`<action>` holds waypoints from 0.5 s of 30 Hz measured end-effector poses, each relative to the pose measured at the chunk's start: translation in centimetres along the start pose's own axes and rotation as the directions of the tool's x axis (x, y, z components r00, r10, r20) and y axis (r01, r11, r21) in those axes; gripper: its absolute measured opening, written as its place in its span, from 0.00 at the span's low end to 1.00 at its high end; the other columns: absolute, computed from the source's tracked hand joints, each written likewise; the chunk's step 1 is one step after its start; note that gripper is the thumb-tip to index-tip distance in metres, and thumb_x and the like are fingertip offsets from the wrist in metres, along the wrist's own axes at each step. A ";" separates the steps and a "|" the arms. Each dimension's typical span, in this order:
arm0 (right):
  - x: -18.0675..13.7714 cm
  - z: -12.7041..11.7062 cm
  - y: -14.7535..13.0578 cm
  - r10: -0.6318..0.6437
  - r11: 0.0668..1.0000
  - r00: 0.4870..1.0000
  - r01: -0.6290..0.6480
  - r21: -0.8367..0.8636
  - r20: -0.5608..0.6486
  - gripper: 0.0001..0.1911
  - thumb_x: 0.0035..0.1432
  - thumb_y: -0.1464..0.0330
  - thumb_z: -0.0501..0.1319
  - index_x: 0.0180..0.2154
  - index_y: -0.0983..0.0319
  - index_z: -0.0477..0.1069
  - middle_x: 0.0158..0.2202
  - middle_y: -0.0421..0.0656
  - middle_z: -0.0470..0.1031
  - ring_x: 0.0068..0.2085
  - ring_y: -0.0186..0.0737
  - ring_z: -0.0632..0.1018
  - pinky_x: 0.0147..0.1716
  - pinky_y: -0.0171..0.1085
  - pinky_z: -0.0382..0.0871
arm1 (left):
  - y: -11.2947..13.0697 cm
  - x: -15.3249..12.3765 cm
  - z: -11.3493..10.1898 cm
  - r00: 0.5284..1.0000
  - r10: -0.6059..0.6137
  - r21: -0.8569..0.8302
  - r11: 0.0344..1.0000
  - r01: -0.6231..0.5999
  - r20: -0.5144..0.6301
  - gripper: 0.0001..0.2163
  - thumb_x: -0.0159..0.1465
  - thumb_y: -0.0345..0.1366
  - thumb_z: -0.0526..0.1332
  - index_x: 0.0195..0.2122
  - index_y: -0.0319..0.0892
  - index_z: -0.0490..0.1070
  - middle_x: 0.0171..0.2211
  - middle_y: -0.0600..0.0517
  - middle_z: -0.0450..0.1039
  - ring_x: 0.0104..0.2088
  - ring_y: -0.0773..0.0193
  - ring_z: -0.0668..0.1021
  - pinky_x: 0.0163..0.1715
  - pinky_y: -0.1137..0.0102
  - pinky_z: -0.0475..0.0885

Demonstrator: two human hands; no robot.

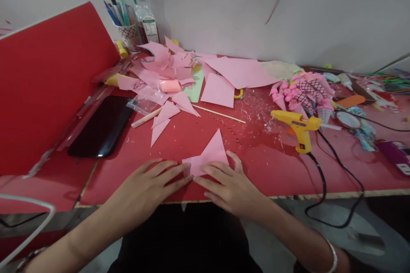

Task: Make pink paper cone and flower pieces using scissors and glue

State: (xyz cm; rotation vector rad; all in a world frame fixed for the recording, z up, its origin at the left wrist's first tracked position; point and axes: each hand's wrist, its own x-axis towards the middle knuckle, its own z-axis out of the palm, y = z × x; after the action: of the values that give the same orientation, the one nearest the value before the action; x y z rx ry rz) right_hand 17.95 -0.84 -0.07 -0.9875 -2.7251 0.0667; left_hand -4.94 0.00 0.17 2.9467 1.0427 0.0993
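Note:
A folded piece of pink paper [214, 152] lies on the red table near its front edge, one pointed corner facing away from me. My left hand [150, 183] rests flat, its fingers stretched out so the tips touch the paper's left end. Over the paper's lower right part lies my right hand [229, 181], fingers spread and pressing on it, thumb at the right side. Part of the paper is hidden under the fingers. Just beyond are small folded pink triangles [163, 117] and a thin wooden stick [221, 113].
A yellow glue gun [297, 128] lies at right, its black cord hanging over the edge. Behind it are pink cone-shaped decorations [307, 89]. Pink paper scraps [166, 62] pile up at the back. A black phone [101, 127] and a red board [54, 76] are at left.

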 end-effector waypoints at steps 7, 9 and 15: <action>-0.2 -0.2 0.6 0.025 0.998 0.996 -0.020 0.051 -0.085 0.13 0.59 0.70 0.49 0.43 0.61 0.68 0.40 0.40 0.74 0.44 0.34 0.70 0.54 0.44 0.48 | -0.1 0.0 -0.2 0.998 -0.021 -0.032 0.999 0.022 0.056 0.24 0.58 0.23 0.48 0.53 0.56 0.60 0.49 0.57 0.68 0.47 0.64 0.70 0.46 0.66 0.61; -0.5 -0.6 1.1 0.041 0.998 0.994 -0.035 0.060 -0.097 0.12 0.59 0.70 0.49 0.41 0.61 0.69 0.40 0.40 0.74 0.44 0.34 0.70 0.54 0.44 0.49 | -0.1 0.0 -0.1 0.998 -0.026 -0.037 0.999 0.028 0.051 0.25 0.58 0.23 0.48 0.52 0.56 0.60 0.50 0.58 0.68 0.46 0.64 0.70 0.46 0.66 0.61; -2.2 -1.7 3.1 0.144 0.988 0.985 -0.137 0.068 -0.098 0.12 0.58 0.68 0.51 0.36 0.58 0.73 0.40 0.41 0.74 0.44 0.37 0.71 0.49 0.45 0.59 | -0.1 -0.2 0.2 1.000 -0.031 -0.030 0.999 0.030 -0.001 0.25 0.57 0.22 0.47 0.51 0.55 0.62 0.50 0.58 0.68 0.46 0.64 0.71 0.45 0.66 0.63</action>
State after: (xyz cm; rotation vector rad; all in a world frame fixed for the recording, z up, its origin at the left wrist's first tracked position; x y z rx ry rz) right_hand 21.94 0.10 0.71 -1.1320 -2.5427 0.1194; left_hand -5.14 -0.09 -0.02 2.9036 1.0763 0.1153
